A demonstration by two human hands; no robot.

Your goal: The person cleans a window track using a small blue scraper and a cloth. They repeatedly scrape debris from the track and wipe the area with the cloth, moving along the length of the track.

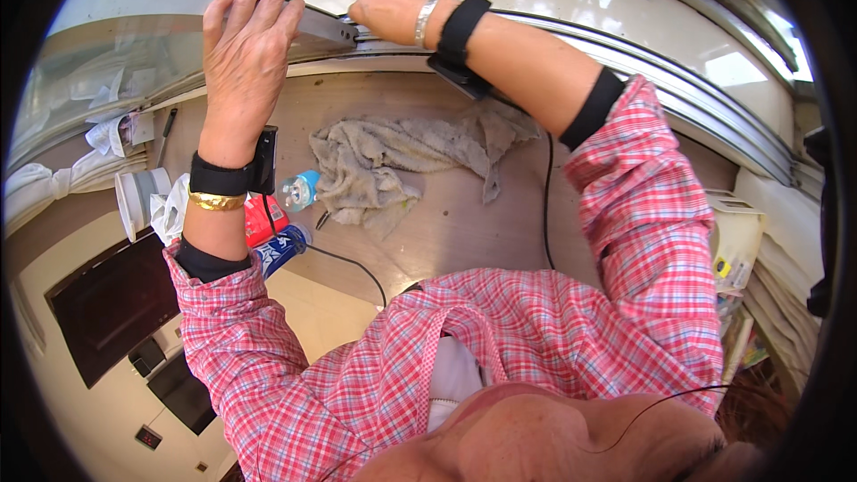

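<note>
A person's left hand (pixel 245 54) lies flat, fingers spread, on a sliding window frame (pixel 321 29); the right hand (pixel 388 4) is closed at its track, contents hidden. A grey rag (pixel 393 161) lies on the desk (pixel 464 223) below.

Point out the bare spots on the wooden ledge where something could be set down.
Bare wood lies right of the grey rag, up to the black cable. A thinner strip runs above the rag, under the window frame. The left end is crowded with a bottle and white cup.
</note>
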